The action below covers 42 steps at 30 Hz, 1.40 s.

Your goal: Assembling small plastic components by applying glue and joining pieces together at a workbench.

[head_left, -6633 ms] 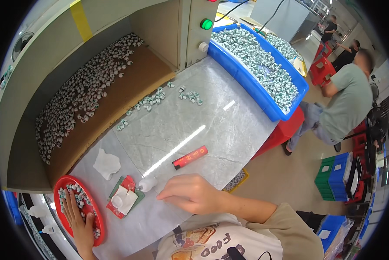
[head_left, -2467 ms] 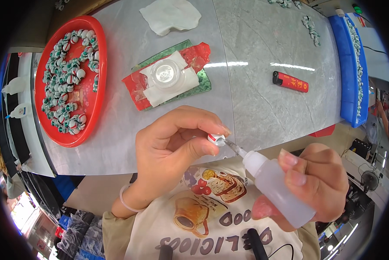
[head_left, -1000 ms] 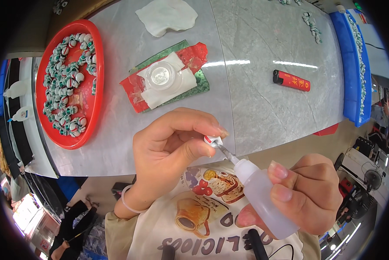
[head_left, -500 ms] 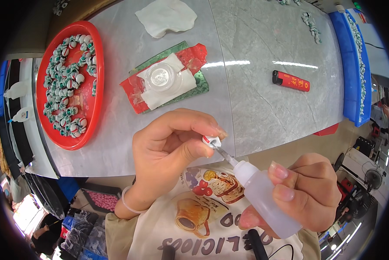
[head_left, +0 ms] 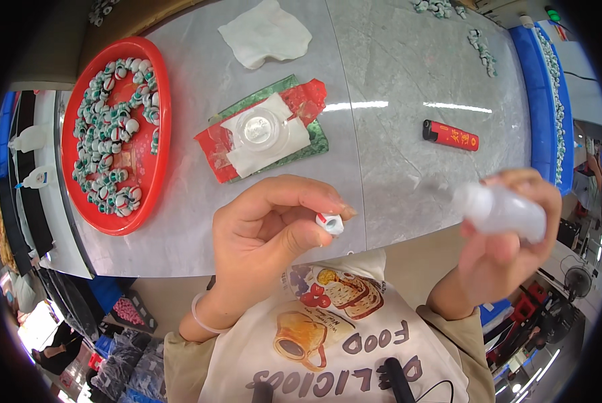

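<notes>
Between thumb and forefinger, my left hand [head_left: 261, 225] pinches a small white piece [head_left: 332, 226] with a red stripe and a dark opening on its side. Over at the right, my right hand [head_left: 516, 252] is wrapped round a translucent squeeze bottle [head_left: 506, 212]. That bottle is tilted on its side, with its thin nozzle pointing left and smeared by motion. A wide gap separates the nozzle from the white piece. Beyond my left hand, a clear round plastic cup [head_left: 258, 127] sits on folded white tissue [head_left: 251, 161].
A red oval tray [head_left: 164, 158] of small green-and-white figures stands at left. Under the tissue lie red and green wrappings [head_left: 210, 144]. Farther off are a white cloth [head_left: 264, 33], a red lighter [head_left: 452, 135], several loose figures [head_left: 482, 52] and a blue bin [head_left: 540, 101].
My right hand has pulled the bottle away from the white piece, up and to the right, taking the nozzle out of its opening. My left hand keeps its pinch, almost unmoved.
</notes>
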{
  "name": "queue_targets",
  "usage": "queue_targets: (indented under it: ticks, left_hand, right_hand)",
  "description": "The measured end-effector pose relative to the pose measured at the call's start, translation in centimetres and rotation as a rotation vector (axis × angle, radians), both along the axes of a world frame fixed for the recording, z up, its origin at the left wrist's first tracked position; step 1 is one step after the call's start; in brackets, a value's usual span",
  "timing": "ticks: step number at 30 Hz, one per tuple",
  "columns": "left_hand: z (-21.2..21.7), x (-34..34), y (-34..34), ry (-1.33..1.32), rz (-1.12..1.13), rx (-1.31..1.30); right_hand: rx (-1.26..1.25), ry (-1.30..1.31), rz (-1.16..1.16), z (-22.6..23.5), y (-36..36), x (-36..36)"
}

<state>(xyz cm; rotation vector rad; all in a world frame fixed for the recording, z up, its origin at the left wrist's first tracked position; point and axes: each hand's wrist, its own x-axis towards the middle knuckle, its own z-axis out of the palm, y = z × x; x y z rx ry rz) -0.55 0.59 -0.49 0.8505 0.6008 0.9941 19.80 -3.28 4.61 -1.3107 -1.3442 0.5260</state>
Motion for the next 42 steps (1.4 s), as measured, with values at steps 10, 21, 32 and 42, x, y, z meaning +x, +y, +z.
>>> queue_targets:
  ticks: [10, 21, 32, 42]
  left_hand:
    - [0.1, -0.2, -0.1, 0.052, -0.015, -0.023]
    - [0.7, -0.2, 0.1, 0.067, -0.069, -0.004]
    - [1.0, -0.2, -0.7, 0.127, -0.022, -0.045]
    - [0.3, -0.5, 0.0, -0.027, -0.061, 0.021]
  right_hand:
    - [-0.161, -0.249, 0.133, -3.3, 5.1, -0.7]
    - [-0.074, -0.609, 0.036, -2.5, 14.1, 5.6]
    - [-0.024, -0.572, 0.105, -2.0, 13.2, 3.8]
    - [-0.180, 0.263, 0.264, 0.8, 3.0, 2.4]
